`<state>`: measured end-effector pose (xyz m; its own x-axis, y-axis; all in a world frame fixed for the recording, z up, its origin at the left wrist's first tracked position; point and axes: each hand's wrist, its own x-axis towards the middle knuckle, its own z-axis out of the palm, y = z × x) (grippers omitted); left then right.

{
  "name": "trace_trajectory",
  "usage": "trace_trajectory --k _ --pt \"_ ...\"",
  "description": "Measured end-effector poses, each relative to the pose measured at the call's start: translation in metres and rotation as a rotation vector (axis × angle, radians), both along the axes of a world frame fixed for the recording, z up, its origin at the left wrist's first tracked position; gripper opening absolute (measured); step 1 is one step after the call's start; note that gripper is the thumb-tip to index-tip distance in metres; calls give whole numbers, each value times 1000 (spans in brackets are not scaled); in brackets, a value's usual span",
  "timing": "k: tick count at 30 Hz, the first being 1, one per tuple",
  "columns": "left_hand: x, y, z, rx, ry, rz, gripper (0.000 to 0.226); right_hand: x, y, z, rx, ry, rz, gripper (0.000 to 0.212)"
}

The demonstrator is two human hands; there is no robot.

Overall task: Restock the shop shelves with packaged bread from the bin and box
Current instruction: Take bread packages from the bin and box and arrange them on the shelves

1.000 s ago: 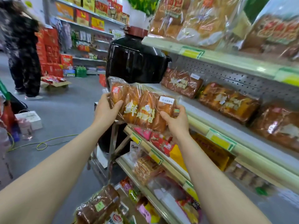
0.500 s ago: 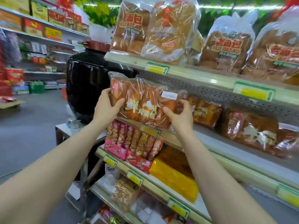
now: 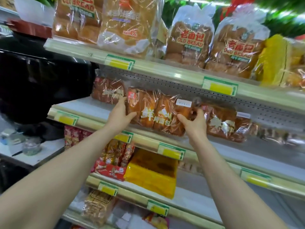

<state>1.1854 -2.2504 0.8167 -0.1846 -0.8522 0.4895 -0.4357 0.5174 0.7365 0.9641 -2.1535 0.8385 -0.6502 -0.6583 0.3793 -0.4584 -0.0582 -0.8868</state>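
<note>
Sideways, the bagged loaf (image 3: 155, 113) runs along the middle shelf (image 3: 85, 105). Curled grips, left hand (image 3: 119, 115) and right hand (image 3: 194, 125), clasp its ends.

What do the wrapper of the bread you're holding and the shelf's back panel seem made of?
Bread package: thin clear plastic film, glossy; it crinkles and throws glare over the brown loaf.
Back panel: probably grey painted sheet metal, matt; rows of small punched holes suggest it, not certain.
</note>
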Motion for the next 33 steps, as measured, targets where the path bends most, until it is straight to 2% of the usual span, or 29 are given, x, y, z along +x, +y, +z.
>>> trace_trajectory --k 7,11,13,15,17,19,21,25,33 --pt "-17 -10 -8 52 -43 -46 61 -8 4 -18 33 106 -72 69" --pt "-13 -17 -14 -29 -95 -30 74 4 9 -24 23 279 -187 75" --pt "-12 -20 -21 -115 -130 -16 85 13 14 -29 -35 489 -266 81" --pt "-10 -19 -27 -251 -152 37 88 18 15 -36 -67 802 -321 82" --pt "-8 -17 -28 -433 -233 105 79 19 11 -42 -48 1058 -312 77" --pt "-7 -17 -28 -568 -338 75 66 20 6 -47 8 1171 -271 68" --pt "-8 -22 -29 -618 -400 2 56 19 1 -51 54 1183 -247 59" --pt "-12 -27 -26 -548 -381 -78 46 16 -6 -49 112 1136 -212 49" --pt "-25 -51 -21 -509 -439 -127 53 8 -30 -36 218 1079 -200 43"
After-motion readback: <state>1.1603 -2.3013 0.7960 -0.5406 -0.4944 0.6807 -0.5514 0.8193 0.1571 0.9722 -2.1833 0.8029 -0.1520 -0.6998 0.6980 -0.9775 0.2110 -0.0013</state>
